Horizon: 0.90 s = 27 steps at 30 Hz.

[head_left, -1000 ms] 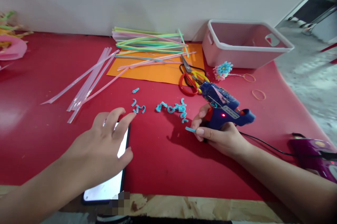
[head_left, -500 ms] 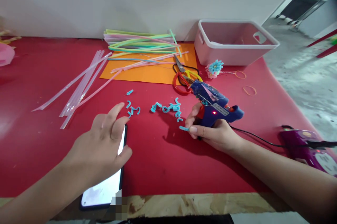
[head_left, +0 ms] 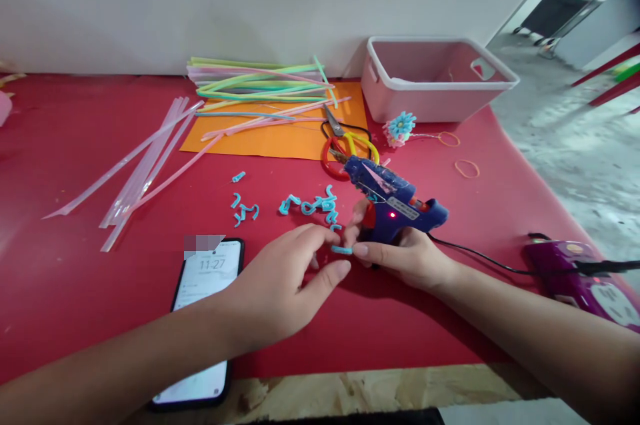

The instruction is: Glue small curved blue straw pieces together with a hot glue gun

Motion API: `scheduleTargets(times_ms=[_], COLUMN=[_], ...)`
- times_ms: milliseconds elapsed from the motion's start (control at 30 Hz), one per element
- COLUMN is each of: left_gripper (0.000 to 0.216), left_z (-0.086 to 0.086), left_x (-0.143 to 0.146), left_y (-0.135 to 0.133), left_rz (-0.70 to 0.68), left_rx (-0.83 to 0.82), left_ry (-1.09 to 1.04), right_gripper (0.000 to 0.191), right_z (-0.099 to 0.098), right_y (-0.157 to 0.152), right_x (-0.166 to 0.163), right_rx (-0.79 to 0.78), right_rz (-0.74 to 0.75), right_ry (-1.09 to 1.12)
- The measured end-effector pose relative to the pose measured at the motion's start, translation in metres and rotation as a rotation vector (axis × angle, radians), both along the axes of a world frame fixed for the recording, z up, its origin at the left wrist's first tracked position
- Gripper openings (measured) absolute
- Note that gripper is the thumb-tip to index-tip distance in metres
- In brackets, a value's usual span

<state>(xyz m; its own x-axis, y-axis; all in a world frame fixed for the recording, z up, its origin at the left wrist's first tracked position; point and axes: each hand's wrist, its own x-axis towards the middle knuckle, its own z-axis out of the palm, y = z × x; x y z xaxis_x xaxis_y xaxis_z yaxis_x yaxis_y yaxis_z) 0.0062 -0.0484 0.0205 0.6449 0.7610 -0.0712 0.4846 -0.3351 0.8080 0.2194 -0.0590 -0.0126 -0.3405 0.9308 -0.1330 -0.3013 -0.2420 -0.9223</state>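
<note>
My right hand (head_left: 417, 258) is wrapped round the handle of a blue hot glue gun (head_left: 400, 202), whose red light is lit and whose nozzle points up to the left. Between that hand's thumb and a finger sticks out a short blue pipe cleaner piece (head_left: 341, 250). Around the free end of this piece, my left hand (head_left: 293, 278) holds its thumb and index finger apart, apparently not gripping it. Just beyond the fingers lies a pile of curled blue pipe cleaner pieces (head_left: 327, 204). A smaller group of pieces (head_left: 245, 212) lies further left.
Scissors (head_left: 334, 122) and bundled pipe cleaners (head_left: 265, 85) lie on an orange sheet (head_left: 240, 142). Clear plastic sleeves (head_left: 145, 165) are to the left. A phone (head_left: 205, 278) lies under my left forearm. At right are a pink basket (head_left: 420, 102), a pipe cleaner flower (head_left: 401, 125) and a purple power strip (head_left: 565, 272).
My left hand has moved right, from above the phone to the blue piece at my right hand. The phone's screen is more exposed. The whole view has shifted slightly.
</note>
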Motion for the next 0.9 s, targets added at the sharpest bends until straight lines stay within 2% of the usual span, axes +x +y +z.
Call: scheduleTargets(times_ms=[133,300,400,633,800,900], left_gripper=[0.027,0.022,0.022,0.017,0.019,0.023], left_z=[-0.015,-0.020,-0.019,-0.017,-0.018,-0.019], left_x=[0.005,0.002,0.001,-0.003,-0.002,-0.001], left_y=[0.015,0.019,0.017,0.018,0.020,0.017], left_rz=[-0.006,0.025,-0.001,-0.080,-0.117,-0.093], left_rx=[-0.175,-0.369,-0.391,-0.312,-0.351,-0.462], left_ry=[-0.163,-0.291,-0.282,-0.276,-0.251,-0.229], right_gripper=[0.034,0.033,0.031,0.031,0.029,0.029], right_z=[0.000,-0.003,-0.003,-0.002,0.000,0.000], right_y=[-0.001,-0.002,-0.003,-0.003,-0.003,-0.002], right_x=[0.001,0.003,0.004,0.004,0.003,0.003], right_rx=[-0.003,-0.017,0.002,0.027,0.026,0.036], right_rz=[-0.007,-0.013,-0.005,0.008,0.026,0.024], right_ry=[-0.004,-0.004,-0.015,-0.024,-0.005,0.005])
